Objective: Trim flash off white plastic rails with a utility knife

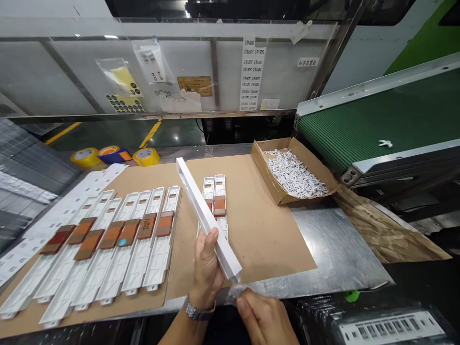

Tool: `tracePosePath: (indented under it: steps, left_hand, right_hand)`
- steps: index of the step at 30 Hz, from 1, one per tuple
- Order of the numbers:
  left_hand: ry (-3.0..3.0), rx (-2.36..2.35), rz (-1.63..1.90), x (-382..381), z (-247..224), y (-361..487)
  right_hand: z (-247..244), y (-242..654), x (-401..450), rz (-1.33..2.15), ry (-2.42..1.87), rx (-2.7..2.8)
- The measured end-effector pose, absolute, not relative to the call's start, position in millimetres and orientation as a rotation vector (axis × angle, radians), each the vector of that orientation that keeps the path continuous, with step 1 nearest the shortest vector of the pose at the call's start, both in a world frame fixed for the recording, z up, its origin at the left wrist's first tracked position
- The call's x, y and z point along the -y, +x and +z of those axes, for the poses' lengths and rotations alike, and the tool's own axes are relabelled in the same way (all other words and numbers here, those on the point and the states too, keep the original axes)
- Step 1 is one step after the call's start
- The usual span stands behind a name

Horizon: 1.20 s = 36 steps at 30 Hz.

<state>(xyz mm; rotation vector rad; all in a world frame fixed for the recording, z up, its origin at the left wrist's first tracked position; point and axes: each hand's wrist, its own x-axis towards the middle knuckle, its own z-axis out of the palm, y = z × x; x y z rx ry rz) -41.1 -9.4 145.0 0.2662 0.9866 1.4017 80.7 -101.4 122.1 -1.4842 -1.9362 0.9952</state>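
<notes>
Toward the left edge of the surface (328, 239), the strips (117, 268) lie in a row. Behind them, at the far edge, are tape rolls (114, 156). The far right corner carries a box (268, 179) with small pieces (296, 175).

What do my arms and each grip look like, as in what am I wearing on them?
Your left grip is ungloved, with a dark silver, metal-link band around the wrist and no sleeve showing. Your right grip is also ungloved; its forearm is out of frame.

Reads "24261" over and over on the white label strip (252, 74) beyond and above the left grip (208, 263), and "标签放置处" on the small white sign (308, 62) farther right from that grip.
</notes>
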Motion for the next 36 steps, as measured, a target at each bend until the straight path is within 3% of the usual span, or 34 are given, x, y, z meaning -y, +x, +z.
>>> tracePosePath:
  steps: [9,13,18,22,28,36]
  left_hand:
    - [0.268,-0.984,1.43,2.5,145.8,-50.4]
    - [0.275,-0.961,1.446,5.7,144.7,-49.3]
    - [0.361,-0.869,1.398,12.2,144.1,-52.1]
    - [0.507,-1.039,1.415,18.0,152.3,-52.0]
    - [0.713,-1.46,1.42,23.1,164.8,-52.6]
    - [0.715,-1.397,1.482,23.2,151.6,-51.7]
  right_hand:
    - [124.1,94.3,104.6,1.206,-1.414,1.308]
    - [112.6,92.7,104.6,1.008,-1.418,1.349]
    - [101.7,94.6,102.8,0.497,-1.505,1.577]
    - [106.0,94.5,99.3,0.267,-1.495,1.706]
    - [111.4,87.3,97.1,0.069,-1.526,1.796]
    - [108.7,84.5,94.6,0.006,-1.562,1.855]
